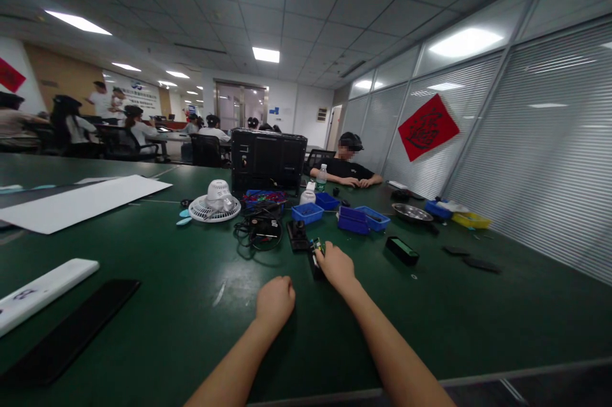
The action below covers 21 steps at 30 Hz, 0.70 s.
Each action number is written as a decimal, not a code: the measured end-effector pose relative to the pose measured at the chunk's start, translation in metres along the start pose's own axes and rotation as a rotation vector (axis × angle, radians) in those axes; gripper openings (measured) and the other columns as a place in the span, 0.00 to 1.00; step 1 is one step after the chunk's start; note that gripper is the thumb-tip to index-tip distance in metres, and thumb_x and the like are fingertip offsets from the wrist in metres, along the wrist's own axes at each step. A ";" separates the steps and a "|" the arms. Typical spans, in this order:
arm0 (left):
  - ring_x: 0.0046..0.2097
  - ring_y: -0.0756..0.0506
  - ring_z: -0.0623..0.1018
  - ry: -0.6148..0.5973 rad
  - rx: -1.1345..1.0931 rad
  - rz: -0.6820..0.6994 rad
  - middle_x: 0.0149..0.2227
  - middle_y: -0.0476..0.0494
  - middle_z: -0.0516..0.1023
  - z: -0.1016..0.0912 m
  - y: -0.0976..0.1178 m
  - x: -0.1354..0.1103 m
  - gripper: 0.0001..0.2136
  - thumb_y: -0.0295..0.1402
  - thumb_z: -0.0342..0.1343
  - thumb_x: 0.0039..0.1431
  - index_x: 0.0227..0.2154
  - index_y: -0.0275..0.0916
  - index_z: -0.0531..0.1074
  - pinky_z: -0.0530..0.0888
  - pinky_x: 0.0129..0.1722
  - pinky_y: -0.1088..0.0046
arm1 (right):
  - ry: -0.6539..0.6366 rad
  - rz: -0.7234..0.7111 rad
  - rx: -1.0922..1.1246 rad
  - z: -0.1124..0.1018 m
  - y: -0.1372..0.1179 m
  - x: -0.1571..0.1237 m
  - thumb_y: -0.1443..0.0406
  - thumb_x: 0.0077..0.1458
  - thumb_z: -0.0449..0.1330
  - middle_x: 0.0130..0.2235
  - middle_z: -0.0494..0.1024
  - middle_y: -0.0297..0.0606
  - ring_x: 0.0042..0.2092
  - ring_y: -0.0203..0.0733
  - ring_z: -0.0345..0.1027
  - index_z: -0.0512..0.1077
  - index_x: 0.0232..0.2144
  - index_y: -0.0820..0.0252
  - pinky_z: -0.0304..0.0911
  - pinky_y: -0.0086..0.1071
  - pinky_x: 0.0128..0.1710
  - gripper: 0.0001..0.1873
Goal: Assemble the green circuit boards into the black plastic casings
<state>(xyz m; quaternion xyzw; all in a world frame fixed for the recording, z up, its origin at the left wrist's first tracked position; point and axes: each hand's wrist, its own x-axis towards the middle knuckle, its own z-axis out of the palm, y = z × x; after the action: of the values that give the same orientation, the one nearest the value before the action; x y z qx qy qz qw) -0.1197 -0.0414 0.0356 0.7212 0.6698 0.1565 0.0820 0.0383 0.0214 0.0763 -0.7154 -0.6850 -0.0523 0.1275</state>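
Observation:
My right hand reaches over a small black box on the green table, its fingers closed around the box's right side. A small green circuit board shows at the far end of the box, by my fingertips. My left hand rests on the table to the left and nearer to me, curled into a fist. Nothing sticks out of that fist. Just beyond the box stands a black device with a round knob-like top. Part of the box is hidden under my right hand.
Beyond lie tangled black cables, a white fan, a blue tray and a black equipment case. To the right are a black box with a green top and a metal dish. A person sits across the table.

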 end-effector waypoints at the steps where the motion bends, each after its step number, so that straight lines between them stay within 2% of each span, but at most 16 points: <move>1: 0.38 0.47 0.74 -0.003 -0.001 -0.003 0.36 0.43 0.76 0.000 0.000 0.000 0.13 0.32 0.40 0.57 0.32 0.39 0.71 0.66 0.36 0.74 | -0.040 0.020 0.013 0.000 0.001 0.002 0.54 0.58 0.44 0.37 0.73 0.48 0.38 0.46 0.69 0.66 0.41 0.64 0.60 0.33 0.34 0.21; 4: 0.38 0.47 0.74 -0.006 -0.003 -0.012 0.36 0.43 0.76 0.000 0.000 0.000 0.13 0.32 0.40 0.57 0.33 0.40 0.71 0.65 0.36 0.75 | -0.073 0.033 0.049 0.000 0.001 0.007 0.55 0.56 0.46 0.37 0.73 0.47 0.38 0.47 0.70 0.67 0.39 0.64 0.60 0.33 0.33 0.19; 8: 0.38 0.47 0.74 -0.001 -0.006 -0.017 0.36 0.43 0.76 0.002 -0.001 0.000 0.13 0.32 0.41 0.57 0.33 0.40 0.71 0.65 0.36 0.74 | 0.009 0.026 0.081 0.002 -0.002 0.009 0.58 0.54 0.48 0.41 0.70 0.48 0.37 0.46 0.69 0.65 0.43 0.64 0.59 0.32 0.31 0.19; 14: 0.37 0.47 0.74 0.019 0.004 -0.004 0.35 0.44 0.76 0.003 -0.002 0.002 0.13 0.32 0.41 0.56 0.32 0.40 0.71 0.65 0.34 0.74 | 0.102 -0.012 0.090 0.006 -0.002 0.006 0.59 0.55 0.48 0.42 0.67 0.47 0.37 0.43 0.68 0.61 0.48 0.64 0.57 0.31 0.31 0.20; 21: 0.37 0.47 0.75 0.018 0.011 -0.002 0.34 0.45 0.76 0.002 -0.001 0.002 0.13 0.32 0.41 0.56 0.32 0.41 0.71 0.65 0.33 0.74 | 0.119 -0.055 0.126 0.006 0.007 0.008 0.60 0.55 0.50 0.42 0.68 0.47 0.43 0.44 0.65 0.65 0.47 0.65 0.57 0.31 0.38 0.19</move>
<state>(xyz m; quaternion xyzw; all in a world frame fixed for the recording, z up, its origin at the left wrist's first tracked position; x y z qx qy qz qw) -0.1203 -0.0389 0.0336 0.7195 0.6720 0.1595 0.0722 0.0450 0.0300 0.0717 -0.6825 -0.6975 -0.0550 0.2114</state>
